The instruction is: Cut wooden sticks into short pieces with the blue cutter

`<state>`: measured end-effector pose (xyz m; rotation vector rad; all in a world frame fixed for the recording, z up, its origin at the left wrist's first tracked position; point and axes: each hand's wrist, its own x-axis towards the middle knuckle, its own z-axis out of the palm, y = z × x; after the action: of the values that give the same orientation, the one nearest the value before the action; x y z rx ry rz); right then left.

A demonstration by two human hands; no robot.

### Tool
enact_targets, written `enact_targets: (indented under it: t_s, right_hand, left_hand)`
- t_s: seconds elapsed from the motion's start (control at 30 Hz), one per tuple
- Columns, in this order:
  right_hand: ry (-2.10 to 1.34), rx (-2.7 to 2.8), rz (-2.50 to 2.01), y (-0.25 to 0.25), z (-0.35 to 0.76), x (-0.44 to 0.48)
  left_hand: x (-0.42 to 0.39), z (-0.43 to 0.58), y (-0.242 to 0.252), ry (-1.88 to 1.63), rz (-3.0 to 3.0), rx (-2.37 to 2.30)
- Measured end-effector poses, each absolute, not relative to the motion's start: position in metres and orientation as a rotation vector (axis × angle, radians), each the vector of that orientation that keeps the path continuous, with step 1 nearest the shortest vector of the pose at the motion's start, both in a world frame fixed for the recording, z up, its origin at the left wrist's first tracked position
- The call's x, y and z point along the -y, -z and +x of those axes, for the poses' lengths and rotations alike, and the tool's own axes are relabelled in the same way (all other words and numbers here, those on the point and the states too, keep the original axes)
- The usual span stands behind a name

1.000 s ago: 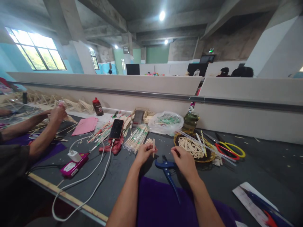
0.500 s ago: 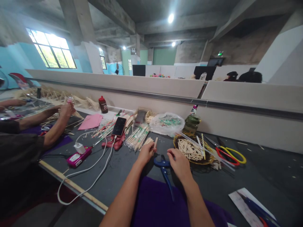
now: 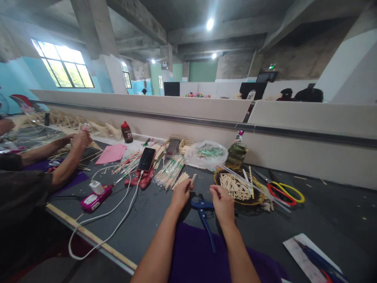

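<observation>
My left hand [image 3: 182,194] pinches a short wooden stick [image 3: 193,180] that pokes up past the fingertips. To its right, my right hand [image 3: 223,203] is closed with thumb and forefinger together; whatever it may hold is hidden. Between the hands a blue hand cutter [image 3: 204,212] lies on the dark table, its handle reaching over the purple cloth [image 3: 197,251]. A basket with a yellow rim holds many cut sticks [image 3: 234,186] just beyond my right hand. Behind my left hand lie loose sticks [image 3: 180,180] and plastic-wrapped stick bundles [image 3: 168,172].
Red-and-yellow-handled scissors [image 3: 282,192] lie right of the basket. A green jar [image 3: 236,154] and a plastic bag [image 3: 206,154] stand behind. A phone [image 3: 146,158] is cabled to a pink power strip [image 3: 96,198]. At left, a co-worker's hands [image 3: 81,138] handle sticks.
My right hand has turned slightly, its fingertips drawn together. My left hand keeps the stick, and the cutter stays between them. The view has shifted a little; a co-worker's far-left hand has moved.
</observation>
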<state>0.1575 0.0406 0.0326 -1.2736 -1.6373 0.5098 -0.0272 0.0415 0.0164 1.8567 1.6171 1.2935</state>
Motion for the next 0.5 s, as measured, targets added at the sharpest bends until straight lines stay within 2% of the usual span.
enact_targets:
  t_s: [0.2,0.37,0.5]
  right_hand:
    - [-0.487,1.624,-1.231,-0.032,0.143,-0.03]
    - [-0.412,1.797,-1.199,-0.036,0.15,-0.029]
    - [-0.347,1.885,-1.169,-0.045,0.162,-0.036]
  left_hand:
    - [-0.038,-0.032,-0.017,-1.354,1.856,-1.633]
    - [-0.033,-0.035,-0.015,-1.309,1.95,-1.633]
    - [-0.036,-0.028,-0.025,-1.41,1.863,-1.689]
